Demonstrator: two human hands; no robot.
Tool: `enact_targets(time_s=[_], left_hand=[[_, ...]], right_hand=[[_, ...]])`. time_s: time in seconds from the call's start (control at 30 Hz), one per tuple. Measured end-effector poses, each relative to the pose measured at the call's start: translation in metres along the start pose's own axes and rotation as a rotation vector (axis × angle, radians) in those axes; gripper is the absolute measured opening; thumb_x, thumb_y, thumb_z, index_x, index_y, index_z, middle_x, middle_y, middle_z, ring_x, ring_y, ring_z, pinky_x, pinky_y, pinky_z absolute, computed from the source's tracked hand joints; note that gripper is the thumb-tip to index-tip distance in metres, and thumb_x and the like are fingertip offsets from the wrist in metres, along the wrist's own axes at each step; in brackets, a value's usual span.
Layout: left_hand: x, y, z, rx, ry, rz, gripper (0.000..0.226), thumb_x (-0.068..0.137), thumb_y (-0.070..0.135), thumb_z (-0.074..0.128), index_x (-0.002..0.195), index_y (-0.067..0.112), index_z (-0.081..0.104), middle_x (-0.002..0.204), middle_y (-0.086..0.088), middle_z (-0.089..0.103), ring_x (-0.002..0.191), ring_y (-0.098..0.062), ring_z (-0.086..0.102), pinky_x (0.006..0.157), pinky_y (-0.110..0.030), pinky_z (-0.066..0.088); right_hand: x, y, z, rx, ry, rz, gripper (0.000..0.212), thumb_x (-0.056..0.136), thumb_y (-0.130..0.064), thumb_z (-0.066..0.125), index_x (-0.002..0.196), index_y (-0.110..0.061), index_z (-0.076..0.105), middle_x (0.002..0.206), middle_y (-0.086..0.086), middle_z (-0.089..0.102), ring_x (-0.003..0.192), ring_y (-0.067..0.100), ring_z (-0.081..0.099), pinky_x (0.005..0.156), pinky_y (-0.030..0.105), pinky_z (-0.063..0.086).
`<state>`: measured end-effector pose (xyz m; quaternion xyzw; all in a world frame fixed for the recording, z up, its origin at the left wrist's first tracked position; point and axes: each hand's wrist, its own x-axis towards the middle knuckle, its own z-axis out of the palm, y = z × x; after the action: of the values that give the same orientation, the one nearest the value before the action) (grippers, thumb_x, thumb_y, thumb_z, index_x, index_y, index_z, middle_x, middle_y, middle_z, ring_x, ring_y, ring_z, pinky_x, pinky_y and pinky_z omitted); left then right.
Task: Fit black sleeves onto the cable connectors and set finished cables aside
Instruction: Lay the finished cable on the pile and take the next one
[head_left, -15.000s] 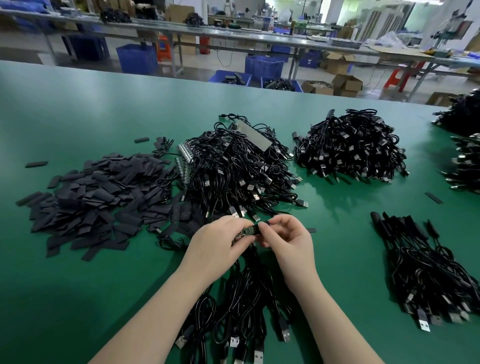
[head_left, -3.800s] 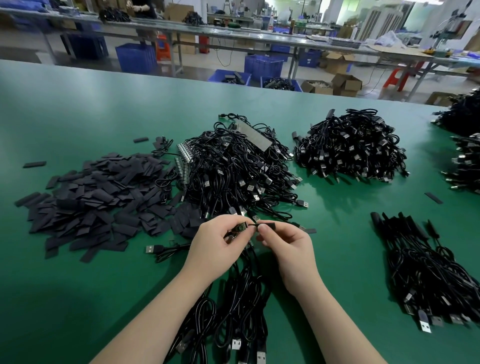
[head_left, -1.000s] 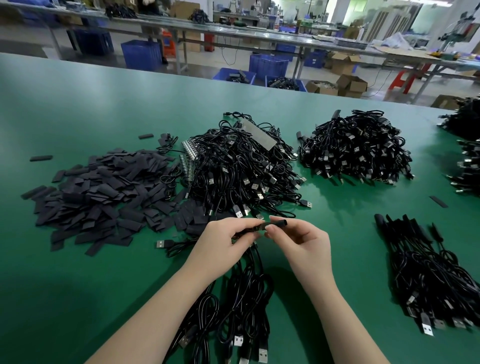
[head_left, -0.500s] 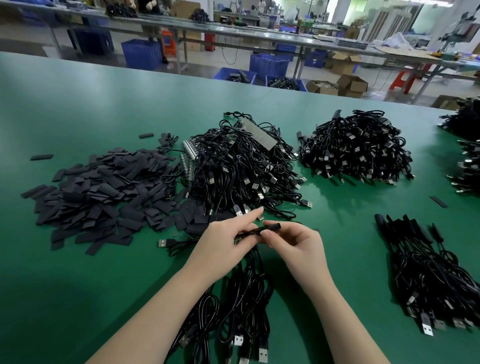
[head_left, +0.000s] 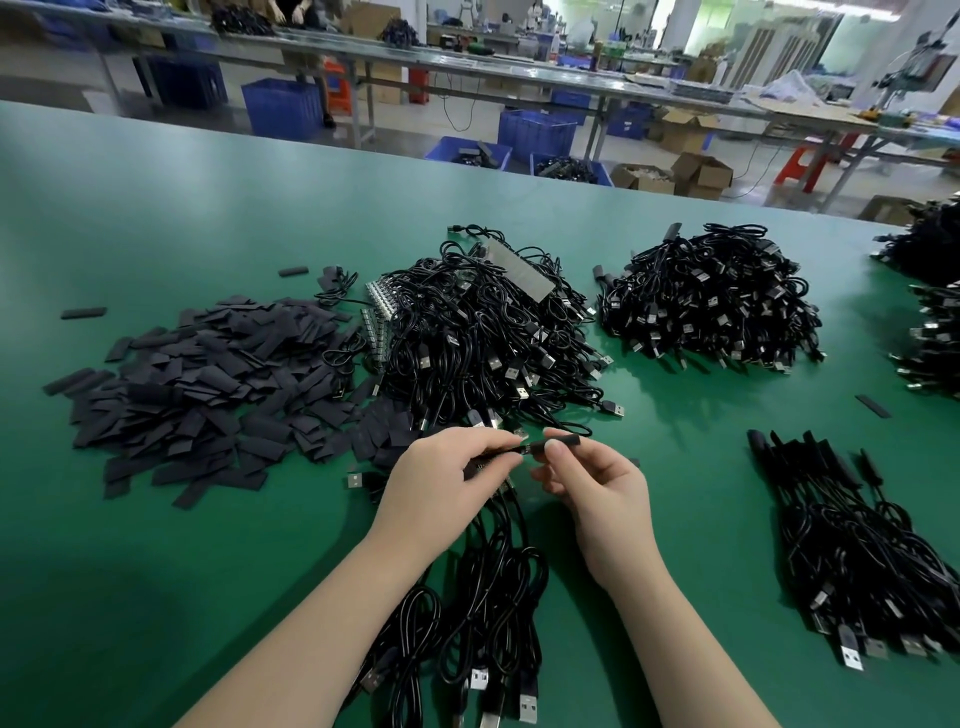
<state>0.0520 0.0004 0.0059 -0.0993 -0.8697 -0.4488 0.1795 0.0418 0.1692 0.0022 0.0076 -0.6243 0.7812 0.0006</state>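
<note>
My left hand (head_left: 441, 483) pinches the connector end of a black cable (head_left: 498, 457) just above the green table. My right hand (head_left: 597, 483) pinches a black sleeve (head_left: 563, 443) at that connector's tip. The two meet at the centre of the view. Several more cables (head_left: 483, 613) hang from my left hand toward me, with their USB plugs near the front edge. A heap of flat black sleeves (head_left: 208, 395) lies to the left. A pile of loose cables (head_left: 483, 338) sits right behind my hands.
A second cable pile (head_left: 717, 306) lies at the back right. A bundle of sleeved cables (head_left: 857, 551) lies to the right. More cable heaps (head_left: 930, 312) sit at the far right edge. Stray sleeves (head_left: 878, 406) dot the table (head_left: 156, 571). Blue crates and benches stand beyond.
My left forefinger, raised half a second ago, is back down on the cable. The sleeve in my right hand sits a little further right along the connector.
</note>
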Motion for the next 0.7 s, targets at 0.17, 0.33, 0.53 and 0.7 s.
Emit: enact_targets(time_s=[0.17,0.33,0.53,0.7], left_hand=[[-0.0007,-0.0036,0.0008,-0.046,0.023,0.034,0.015,0.088,0.027,0.071,0.101,0.033,0.075,0.094,0.023,0.070,0.095,0.006,0.063,0.082,-0.013,0.048],[-0.0002,-0.0030,0.0002,-0.076,-0.046,0.077,0.018,0.085,0.030,0.073,0.102,0.035,0.075,0.097,0.029,0.068,0.097,0.006,0.063,0.082,-0.012,0.048],[-0.0018,-0.0038,0.0015,-0.079,0.002,0.022,0.021,0.082,0.023,0.076,0.099,0.036,0.075,0.093,0.028,0.068,0.091,0.008,0.064,0.079,-0.014,0.050],[-0.0022,0.0014,-0.0016,0.006,0.027,0.131,0.021,0.084,0.023,0.067,0.101,0.034,0.075,0.093,0.023,0.070,0.092,0.005,0.063,0.078,-0.018,0.050]], right_hand=[[-0.0001,0.0006,0.0011,-0.054,-0.036,0.000,0.019,0.075,-0.033,0.077,0.091,-0.023,0.079,0.084,0.004,0.076,0.071,0.016,0.070,0.066,0.018,0.052],[0.0007,0.0019,0.0007,-0.088,-0.050,-0.011,0.021,0.074,-0.034,0.077,0.092,-0.023,0.079,0.075,0.002,0.073,0.065,0.011,0.062,0.065,0.019,0.050],[-0.0003,0.0007,0.0010,-0.087,-0.057,-0.009,0.007,0.083,-0.021,0.076,0.088,-0.023,0.080,0.087,0.000,0.076,0.070,0.012,0.066,0.065,0.019,0.051],[-0.0020,-0.0015,0.0039,-0.195,-0.083,-0.036,0.010,0.086,-0.017,0.076,0.079,-0.024,0.080,0.073,0.000,0.074,0.064,0.005,0.064,0.062,0.016,0.050]])
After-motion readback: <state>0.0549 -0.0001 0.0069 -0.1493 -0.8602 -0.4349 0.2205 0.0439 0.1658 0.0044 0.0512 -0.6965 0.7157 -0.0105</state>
